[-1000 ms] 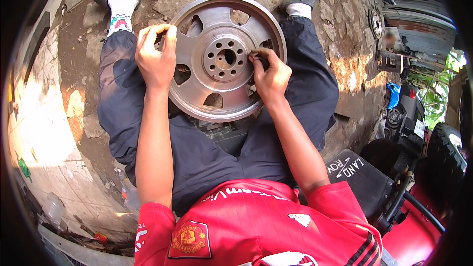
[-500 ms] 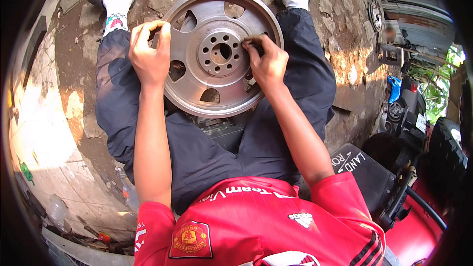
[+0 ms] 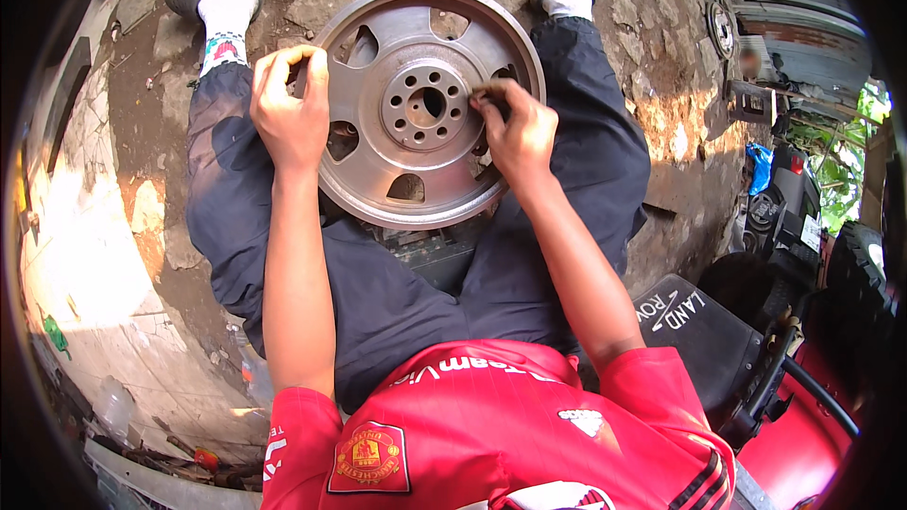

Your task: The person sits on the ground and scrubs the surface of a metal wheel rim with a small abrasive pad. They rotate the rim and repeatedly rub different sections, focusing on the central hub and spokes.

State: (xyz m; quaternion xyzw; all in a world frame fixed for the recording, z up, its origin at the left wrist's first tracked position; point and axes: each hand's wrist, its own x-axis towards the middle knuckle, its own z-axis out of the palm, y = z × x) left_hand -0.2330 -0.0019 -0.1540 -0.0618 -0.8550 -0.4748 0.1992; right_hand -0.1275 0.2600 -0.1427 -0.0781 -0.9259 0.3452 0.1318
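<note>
A bare metal wheel rim (image 3: pixel 364 146) with oval openings and a ring of round holes about its hub stands between my legs, its face toward me. My left hand (image 3: pixel 291 118) is closed at the rim's left edge, thumb and fingers curled over it. On the hub's right side, my right hand (image 3: pixel 520 127) pinches a small, dark brown folded piece (image 3: pixel 493 88), perhaps sandpaper, against the metal. Its exact kind is too small to make out, and the fingers partly cover it.
Under the rim is a dark support (image 3: pixel 439 260), mostly hidden. Stone paving and dirt (image 3: pixel 255 5) spread around my feet. To the right are a black padded seat (image 3: pixel 699 321), a red panel (image 3: pixel 803 425), a tyre (image 3: pixel 862 269) and a blue plastic bag (image 3: pixel 759 168). A clear bottle (image 3: pixel 115 404) lies at left.
My right hand has shifted slightly right and down with the brown piece, staying by the hub. The left hand keeps its place at the rim's edge.
</note>
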